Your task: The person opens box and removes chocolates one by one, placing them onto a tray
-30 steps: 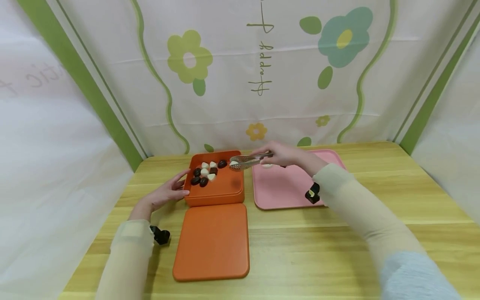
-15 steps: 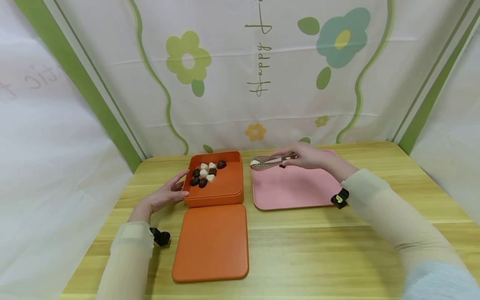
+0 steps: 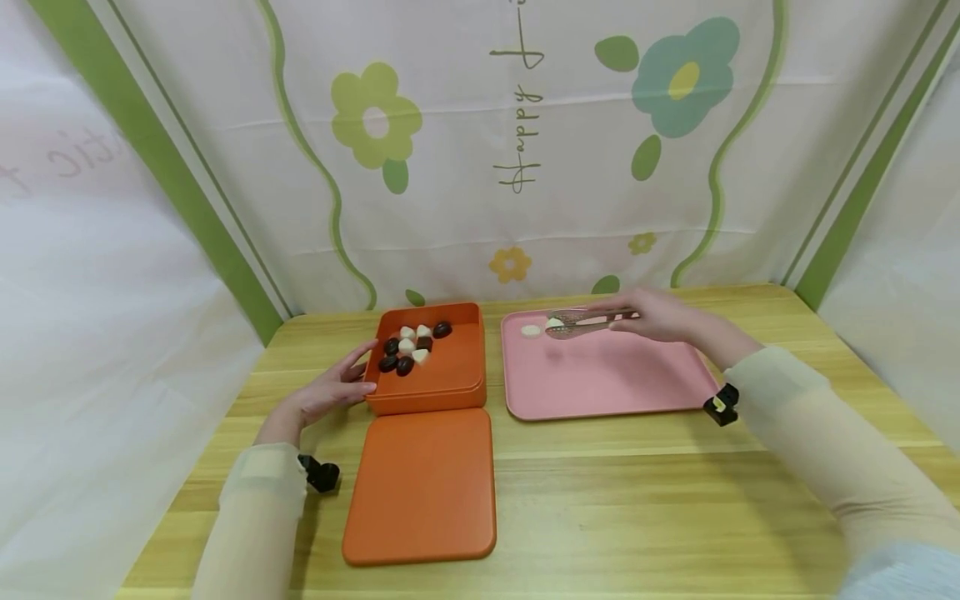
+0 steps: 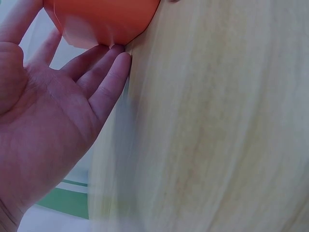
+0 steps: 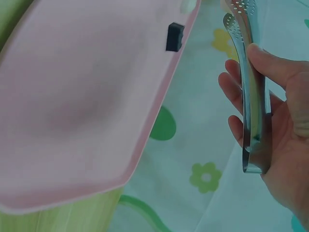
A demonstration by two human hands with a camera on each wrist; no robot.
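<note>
My left hand (image 3: 330, 395) rests against the left side of an orange box (image 3: 429, 404), its fingers extended and fingertips touching the wall (image 4: 108, 26). Inside the box lie several dark chocolates (image 3: 405, 366) and white ones (image 3: 407, 345), grouped toward the left and back. My right hand (image 3: 658, 314) grips metal tongs (image 5: 256, 111) with perforated tips. Between those tips is a white chocolate (image 3: 554, 323), over the back of a pink tray (image 3: 607, 383). On the tray sit a white oval piece (image 3: 531, 331) and a dark block (image 5: 175, 36), which the tongs hide in the head view.
An orange lid (image 3: 420, 492) lies flat in front of the box. Both stand on a wooden table (image 3: 600, 508), with the tray to the box's right. A white floral curtain (image 3: 450, 208) rises right behind the table's back edge, and more fabric hangs at both sides.
My right hand has carried the tongs and the white chocolate rightward, from over the box's right edge to over the tray. The left hand stays at the box.
</note>
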